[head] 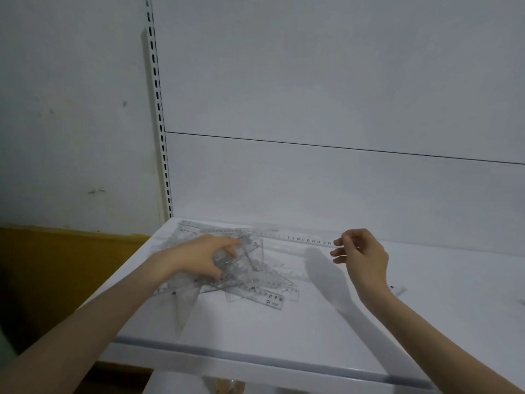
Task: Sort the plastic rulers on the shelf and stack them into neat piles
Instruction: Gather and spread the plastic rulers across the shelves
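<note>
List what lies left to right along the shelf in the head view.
Yellow panel → left hand, gripping into the jumbled ruler pile → right hand, pinching the long ruler by its end → small clear piece.

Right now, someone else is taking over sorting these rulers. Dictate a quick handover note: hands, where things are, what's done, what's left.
Left hand: fingers curled round clear pieces at the left of the jumbled pile.
Right hand: pinches the right end of the long straight ruler, which runs along the back of the shelf.
Done: no neat stack visible yet.
Left: probably pull the pile apart, group pieces by shape, and stack each kind squarely.
</note>
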